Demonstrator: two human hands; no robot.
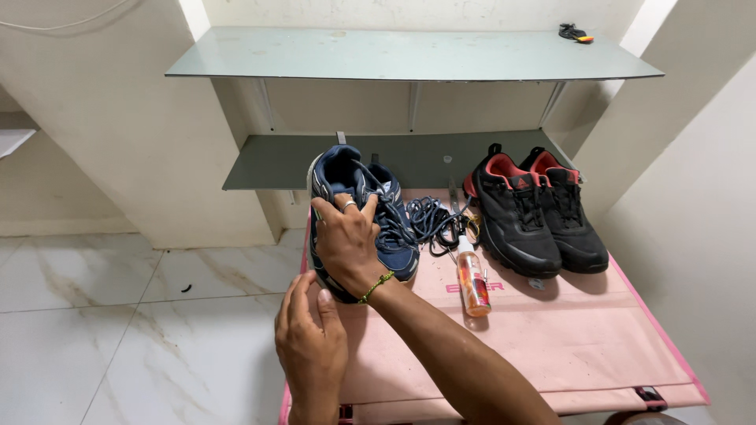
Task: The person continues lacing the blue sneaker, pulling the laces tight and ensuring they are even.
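A navy blue sneaker (339, 173) stands tilted on its side at the left edge of the pink table (567, 338). My right hand (346, 244), with a ring and a green wrist thread, grips the sneaker over its tongue and laces. My left hand (311, 338) is just below it and cups the sneaker's toe end between thumb and fingers. A second navy sneaker (396, 236) lies right behind the first, partly hidden by my right hand. A loose bundle of dark blue laces (433, 220) lies next to it.
An orange spray bottle (473, 285) lies on the table's middle. A pair of black sneakers with red lining (535, 216) stands at the back right. Two glass shelves (409, 55) are mounted on the wall behind; a small black-and-orange object (576, 33) sits on the upper one. White marble floor (118, 315) spreads to the left.
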